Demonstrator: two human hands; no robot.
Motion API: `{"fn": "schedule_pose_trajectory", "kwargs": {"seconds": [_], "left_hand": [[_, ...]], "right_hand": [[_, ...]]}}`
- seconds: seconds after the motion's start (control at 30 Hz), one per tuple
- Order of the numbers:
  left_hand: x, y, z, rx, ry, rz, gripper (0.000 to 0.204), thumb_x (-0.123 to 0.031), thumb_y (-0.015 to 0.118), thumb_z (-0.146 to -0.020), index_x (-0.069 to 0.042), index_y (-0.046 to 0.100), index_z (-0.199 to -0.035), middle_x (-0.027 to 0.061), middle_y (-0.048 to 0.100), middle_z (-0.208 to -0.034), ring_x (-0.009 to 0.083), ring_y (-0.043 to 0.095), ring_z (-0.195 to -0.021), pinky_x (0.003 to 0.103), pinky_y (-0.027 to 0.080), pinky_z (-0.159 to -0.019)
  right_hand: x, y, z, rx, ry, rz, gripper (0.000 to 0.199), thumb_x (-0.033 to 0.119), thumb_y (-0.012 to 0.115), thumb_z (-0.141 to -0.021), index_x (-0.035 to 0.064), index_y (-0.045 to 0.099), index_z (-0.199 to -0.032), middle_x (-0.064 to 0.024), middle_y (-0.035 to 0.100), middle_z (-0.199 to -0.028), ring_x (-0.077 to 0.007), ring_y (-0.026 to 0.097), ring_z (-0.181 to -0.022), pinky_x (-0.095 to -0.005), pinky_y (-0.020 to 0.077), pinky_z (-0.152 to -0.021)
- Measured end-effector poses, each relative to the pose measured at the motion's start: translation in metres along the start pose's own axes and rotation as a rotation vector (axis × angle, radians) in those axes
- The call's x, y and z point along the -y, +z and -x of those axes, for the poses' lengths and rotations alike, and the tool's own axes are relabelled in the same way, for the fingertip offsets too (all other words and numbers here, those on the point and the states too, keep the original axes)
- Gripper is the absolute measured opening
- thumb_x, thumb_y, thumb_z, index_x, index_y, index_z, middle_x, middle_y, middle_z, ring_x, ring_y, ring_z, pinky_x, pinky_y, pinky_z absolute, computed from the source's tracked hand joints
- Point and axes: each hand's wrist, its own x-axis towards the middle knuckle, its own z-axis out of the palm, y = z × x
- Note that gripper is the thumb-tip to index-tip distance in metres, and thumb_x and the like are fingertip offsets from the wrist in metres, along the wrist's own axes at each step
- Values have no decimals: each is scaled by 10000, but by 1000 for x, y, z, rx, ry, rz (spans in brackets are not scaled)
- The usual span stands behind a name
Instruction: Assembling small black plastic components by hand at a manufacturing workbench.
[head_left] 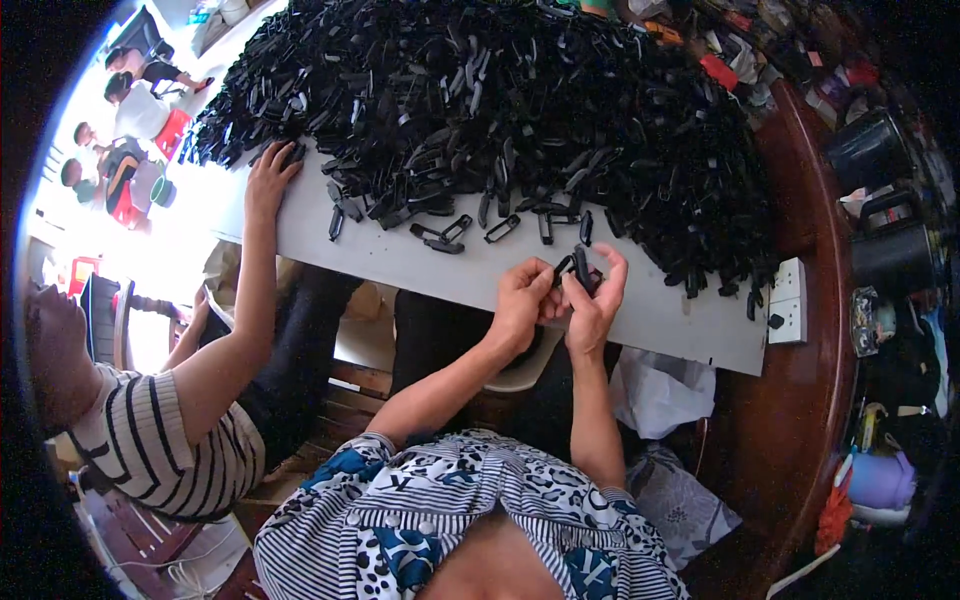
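Head view: I hold my left hand point(522, 300) in a pinch, thumb and forefinger pressed on a small black piece point(563, 270). My right hand point(592, 300) grasps a longer dark piece point(581, 266) between thumb and fingers, the fingers curved and only partly folded. Both pieces are held close together, just above the near part of the table point(400, 262); whether they are joined, I cannot tell, as my fingers cover part of them.

Materials: the pieces appear to be plastic, slim, with some grey glints. Beyond my hands lies a dense, tangled heap point(450, 110) of similar black parts. Near its front edge I note a loose rectangular frame point(502, 229), open in the middle. The tabletop is pale, smooth and flat. To my left, a co-worker's hand point(272, 172) rests at the heap's edge. To my right, a white power strip point(789, 300) adjoins glossy reddish-brown wood point(815, 370).
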Motion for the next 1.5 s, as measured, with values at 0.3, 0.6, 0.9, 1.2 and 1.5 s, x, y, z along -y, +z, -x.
{"fn": "schedule_pose_trajectory", "kwargs": {"seconds": [0.3, 0.6, 0.9, 1.2, 1.5], "left_hand": [[6, 4, -8, -39, 15, 13, 182, -198, 451, -953, -71, 512, -838, -3, 523, -600, 81, 448, -434, 211, 320, -386], [4, 10, -6, -78, 111, -42, 154, -132, 461, -929, -52, 522, -813, 13, 523, -609, 71, 441, -462, 211, 332, -424], [-63, -4, -29, -285, 987, -1302, 179, -34, 563, -757, -41, 574, -936, 126, 533, -882, 335, 477, -837, 421, 404, -707], [-64, 41, -106, 134, 1187, -1405, 229, -67, 610, -699, -58, 598, -928, 84, 532, -860, 281, 498, -866, 365, 432, -726], [-15, 94, -133, 339, 1372, -1667, 406, -376, 626, -761, -165, 552, -1101, 120, 454, -1226, 320, 396, -1155, 445, 305, -931]], "right_hand": [[-2, -19, -6, 160, 50, 88, 280, 91, 572, -834, 28, 554, -1106, 18, 526, -843, -38, 463, -629, -180, 372, -504], [0, -7, -9, 85, -78, 139, 206, 154, 641, -818, 22, 546, -943, 16, 532, -808, -76, 485, -754, -213, 408, -656], [-16, -23, -29, 98, 84, 367, 147, 144, 601, -838, 13, 542, -868, -46, 576, -673, -162, 567, -610, -323, 450, -584], [1, -27, -29, 123, -351, 994, 238, 132, 644, -784, 10, 533, -956, -188, 583, -896, -393, 561, -829, -426, 444, -679], [10, -73, -21, -8, -334, 1056, 251, 113, 655, -774, 9, 557, -981, -176, 591, -879, -378, 570, -796, -413, 449, -673]]}}
